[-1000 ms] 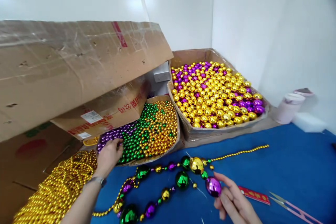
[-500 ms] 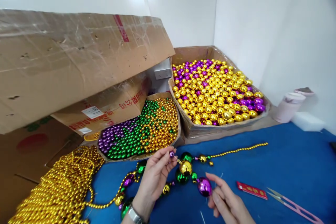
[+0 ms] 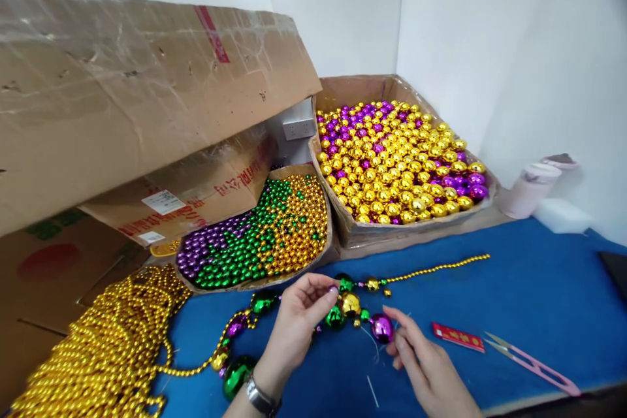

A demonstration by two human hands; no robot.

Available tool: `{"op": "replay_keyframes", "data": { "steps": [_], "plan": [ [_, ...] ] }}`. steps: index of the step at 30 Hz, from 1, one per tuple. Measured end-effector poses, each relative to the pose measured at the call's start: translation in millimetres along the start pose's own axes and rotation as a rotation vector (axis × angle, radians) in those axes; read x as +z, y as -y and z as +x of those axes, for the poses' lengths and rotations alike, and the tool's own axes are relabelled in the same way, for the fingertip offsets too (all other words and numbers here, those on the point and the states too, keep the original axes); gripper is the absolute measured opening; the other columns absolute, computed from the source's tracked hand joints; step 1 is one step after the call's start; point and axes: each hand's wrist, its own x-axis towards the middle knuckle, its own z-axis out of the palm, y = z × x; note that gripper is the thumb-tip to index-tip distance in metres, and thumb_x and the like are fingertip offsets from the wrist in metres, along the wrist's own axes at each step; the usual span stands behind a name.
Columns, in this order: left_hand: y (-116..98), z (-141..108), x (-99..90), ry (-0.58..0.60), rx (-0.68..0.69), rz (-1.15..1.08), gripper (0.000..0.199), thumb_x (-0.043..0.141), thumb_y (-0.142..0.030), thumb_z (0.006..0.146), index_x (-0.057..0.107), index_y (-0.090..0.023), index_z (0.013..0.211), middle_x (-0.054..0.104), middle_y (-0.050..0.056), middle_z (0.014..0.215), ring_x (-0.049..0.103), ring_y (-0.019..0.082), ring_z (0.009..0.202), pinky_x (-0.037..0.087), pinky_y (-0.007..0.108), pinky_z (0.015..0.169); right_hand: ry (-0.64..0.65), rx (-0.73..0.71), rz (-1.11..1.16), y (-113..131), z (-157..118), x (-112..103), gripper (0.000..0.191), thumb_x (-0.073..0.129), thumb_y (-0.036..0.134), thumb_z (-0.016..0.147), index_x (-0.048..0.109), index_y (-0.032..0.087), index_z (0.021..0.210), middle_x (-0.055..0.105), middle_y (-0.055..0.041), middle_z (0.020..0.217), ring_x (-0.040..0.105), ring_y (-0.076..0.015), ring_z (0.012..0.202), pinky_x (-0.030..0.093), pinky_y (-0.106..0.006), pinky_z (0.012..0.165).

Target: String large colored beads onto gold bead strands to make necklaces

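The left hand (image 3: pixel 304 313) pinches a small purple bead (image 3: pixel 334 290) between thumb and fingertips, while the right hand (image 3: pixel 420 356), its fingers curled, grips the large purple bead (image 3: pixel 381 328) at its right side. Between the hands sits a large gold bead (image 3: pixel 351 304), with the rest of the necklace (image 3: pixel 237 325) on the blue surface (image 3: pixel 313 379) beyond and left of them; pink scissors (image 3: pixel 533 364) and a red packet (image 3: pixel 458 337) lie right of the right hand.

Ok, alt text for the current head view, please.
A left hand pinches a small purple bead; a right hand is at a large purple bead, over blue cloth. Behind, cardboard boxes hold gold, purple and green beads.
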Motion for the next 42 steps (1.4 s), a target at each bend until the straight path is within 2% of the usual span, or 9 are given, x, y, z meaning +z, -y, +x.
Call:
{"op": "replay_keyframes", "data": {
  "steps": [5, 8, 12, 17, 21, 26, 31, 36, 42],
  "plan": [
    [36.8, -3.5, 22.1, 0.034, -0.031, 0.024, 0.014, 0.066, -0.030, 0.077, 0.068, -0.016, 0.081, 0.071, 0.007, 0.091, 0.061, 0.015, 0.075, 0.046, 0.025, 0.069, 0.006, 0.041, -0.007, -37.5, 1.6, 4.2, 0.048, 0.024, 0.041, 0.095, 0.034, 0.020, 0.136, 0.065, -0.0029, 0.074, 0.064, -0.0195, 0.072, 0.048, -0.030, 0.073],
    [41.7, -5.1, 29.6, 0.022, 0.087, 0.176, 0.013, 0.064, -0.029, 0.079, 0.068, -0.017, 0.075, 0.070, 0.008, 0.093, 0.062, 0.020, 0.082, 0.047, 0.029, 0.074, -0.001, 0.017, -0.152, -53.4, 1.3, -1.6, 0.047, 0.027, 0.030, 0.093, 0.033, 0.019, 0.137, 0.067, -0.0073, 0.090, 0.065, -0.0210, 0.082, 0.049, -0.033, 0.077],
    [6.0, -6.1, 35.8, 0.032, 0.300, 0.367, 0.010, 0.062, -0.025, 0.080, 0.067, -0.021, 0.073, 0.069, 0.006, 0.091, 0.062, 0.021, 0.089, 0.046, 0.031, 0.080, -0.079, -0.129, -0.307, -35.4, 2.6, -24.6, 0.044, 0.033, 0.022, 0.090, 0.041, 0.019, 0.133, 0.053, -0.0121, 0.126, 0.054, -0.0234, 0.113, 0.041, -0.038, 0.095],
    [-57.5, -2.9, 48.3, 0.120, 0.421, 0.345, 0.008, 0.062, -0.023, 0.079, 0.068, -0.021, 0.075, 0.069, 0.007, 0.093, 0.063, 0.022, 0.086, 0.049, 0.031, 0.076, -0.071, -0.244, -0.158, 26.7, 6.5, -37.4, 0.037, 0.037, 0.029, 0.094, 0.045, 0.025, 0.130, 0.057, -0.0075, 0.123, 0.056, -0.0194, 0.108, 0.047, -0.030, 0.090],
    [-74.8, -0.1, 56.8, 0.100, 0.451, 0.248, 0.008, 0.061, -0.023, 0.080, 0.067, -0.020, 0.075, 0.069, 0.006, 0.089, 0.063, 0.021, 0.084, 0.050, 0.031, 0.074, -0.043, -0.275, -0.115, 43.2, 10.7, -32.6, 0.031, 0.036, 0.033, 0.095, 0.058, 0.022, 0.115, 0.067, -0.0059, 0.094, 0.064, -0.0176, 0.079, 0.051, -0.026, 0.071],
    [-23.3, -6.9, 58.8, 0.121, 0.377, 0.155, 0.033, 0.053, -0.026, 0.085, 0.054, -0.021, 0.117, 0.061, 0.010, 0.114, 0.058, 0.023, 0.100, 0.048, 0.034, 0.085, -0.113, -0.216, -0.073, 40.1, 11.7, -41.7, 0.033, 0.042, 0.038, 0.093, 0.065, 0.019, 0.106, 0.064, -0.0050, 0.077, 0.060, -0.0178, 0.071, 0.048, -0.025, 0.066],
    [56.9, -10.5, 57.9, 0.433, 0.518, 0.743, 0.071, 0.069, -0.042, 0.069, 0.041, -0.021, 0.131, 0.050, 0.012, 0.130, 0.043, 0.031, 0.119, 0.030, 0.047, 0.104, -0.084, -0.085, 0.223, 43.5, 4.3, -47.0, 0.033, 0.048, 0.042, 0.089, 0.066, 0.018, 0.105, 0.057, -0.0007, 0.069, 0.054, -0.0147, 0.065, 0.043, -0.024, 0.061],
    [89.9, -6.4, 49.2, 0.405, 0.524, 1.320, 0.044, 0.063, -0.038, 0.075, 0.053, -0.017, 0.113, 0.062, 0.011, 0.101, 0.050, 0.030, 0.104, 0.022, 0.057, 0.103, -0.252, 0.013, 0.511, 38.2, 2.4, -62.2, 0.032, 0.053, 0.043, 0.087, 0.063, 0.019, 0.105, 0.046, 0.0021, 0.062, 0.043, -0.0124, 0.062, 0.038, -0.023, 0.056],
    [96.4, -23.5, 29.6, 0.395, 0.568, 1.541, 0.033, 0.054, -0.041, 0.081, 0.056, -0.014, 0.099, 0.060, 0.009, 0.084, 0.054, 0.025, 0.081, 0.029, 0.053, 0.097, -0.412, 0.072, 0.704, 3.9, 14.8, -89.9, 0.031, 0.063, 0.039, 0.081, 0.063, 0.020, 0.106, 0.036, 0.0044, 0.061, 0.036, -0.0100, 0.057, 0.036, -0.019, 0.047]
  ]
}}
